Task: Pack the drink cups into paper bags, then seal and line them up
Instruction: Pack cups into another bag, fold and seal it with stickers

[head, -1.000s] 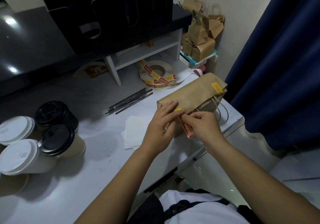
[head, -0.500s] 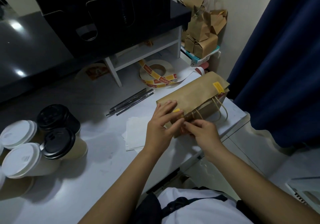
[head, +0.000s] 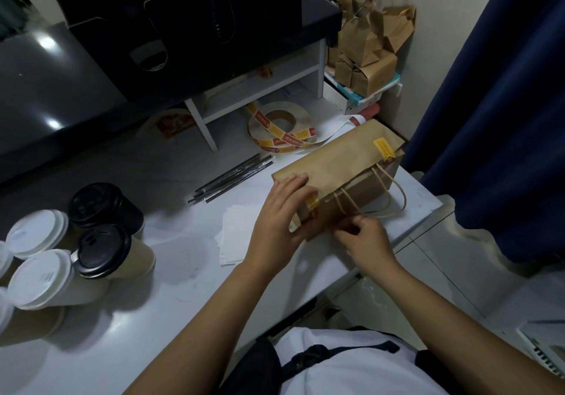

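Note:
A brown paper bag (head: 342, 162) lies on the white counter (head: 183, 272), its top folded over. One yellow sticker (head: 383, 148) seals the fold's far end. A second sticker (head: 312, 203) wraps the near corner. My left hand (head: 278, 226) holds that corner, fingers on top of the fold and thumb against the front. My right hand (head: 367, 241) hovers just in front of the bag by the twine handles (head: 394, 196), fingers curled in, nothing visible in them. Lidded drink cups stand at the left, some with black lids (head: 104, 251), some with white lids (head: 39, 278).
A sticker roll (head: 281, 125) trails its strip behind the bag. Wrapped straws (head: 232, 177) and white napkins (head: 235, 229) lie left of the bag. Sealed brown bags (head: 370, 58) are stacked at the back right. A black machine sits on a white shelf (head: 208, 119). A blue curtain (head: 489, 119) hangs on the right.
The red-and-yellow sticker my right hand held a second ago now sits folded over the bag's near corner. My right hand has drawn back from it; my left hand stays on the corner.

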